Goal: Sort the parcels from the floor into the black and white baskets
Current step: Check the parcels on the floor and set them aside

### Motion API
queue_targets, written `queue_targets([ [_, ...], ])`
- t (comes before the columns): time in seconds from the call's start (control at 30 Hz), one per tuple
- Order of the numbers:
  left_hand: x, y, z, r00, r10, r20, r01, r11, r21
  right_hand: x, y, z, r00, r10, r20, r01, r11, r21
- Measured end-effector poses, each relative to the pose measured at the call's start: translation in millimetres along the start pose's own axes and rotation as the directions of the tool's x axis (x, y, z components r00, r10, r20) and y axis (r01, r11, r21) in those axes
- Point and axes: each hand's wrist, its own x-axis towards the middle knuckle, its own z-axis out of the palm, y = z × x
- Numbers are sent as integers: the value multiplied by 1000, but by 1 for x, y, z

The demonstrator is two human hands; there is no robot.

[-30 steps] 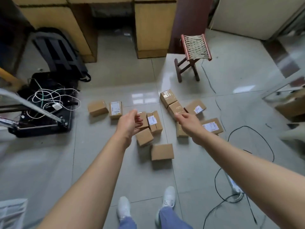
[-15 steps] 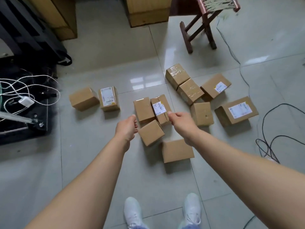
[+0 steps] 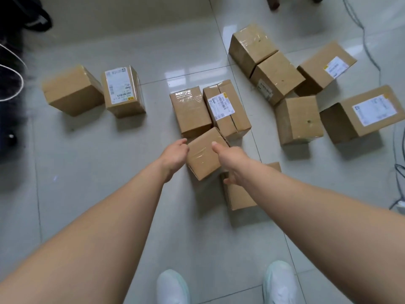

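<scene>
Several brown cardboard parcels lie on the tiled floor. A small taped parcel (image 3: pixel 202 155) sits tilted in the middle, between my two hands. My left hand (image 3: pixel 175 153) touches its left side with relaxed fingers. My right hand (image 3: pixel 230 160) has its thumb on the parcel's top face and its fingers down the right side. Another plain parcel (image 3: pixel 238 197) lies partly under my right wrist. Just beyond are a taped parcel (image 3: pixel 190 110) and a labelled parcel (image 3: pixel 226 108). No basket is in view.
A plain parcel (image 3: pixel 73 91) and a labelled one (image 3: pixel 122 91) lie at the left, and several more (image 3: pixel 298 119) at the right. Cables (image 3: pixel 370 55) run along the right edge. Dark gear with white cords (image 3: pixel 8 102) fills the left edge. My white shoes (image 3: pixel 173 286) are below.
I have bent closer to the floor, so the parcels fill more of the view. Both hands have dropped from above the pile onto the sides of the small taped parcel.
</scene>
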Motion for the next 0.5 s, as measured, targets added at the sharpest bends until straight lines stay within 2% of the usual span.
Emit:
queue_targets([
  [0.1,5,-17,18,998,7,56,-7,1000,-10,9,7,2,999,52,-14,-52,998,35],
  [0.2,5,-36,36,989,-63,134,76,993,-90,16,20,-3,993,76,-95,-76,997,-3],
  [0.27,6,-45,46,978,-105,178,119,990,-70,22,31,-10,984,65,-163,-73,996,-48],
  [0.37,13,-58,55,980,-130,151,139,989,-54,40,50,-21,984,27,-173,-42,996,-85],
  [0.5,33,-77,54,984,-164,70,166,986,-26,56,63,-27,993,-37,-111,37,999,-1],
])
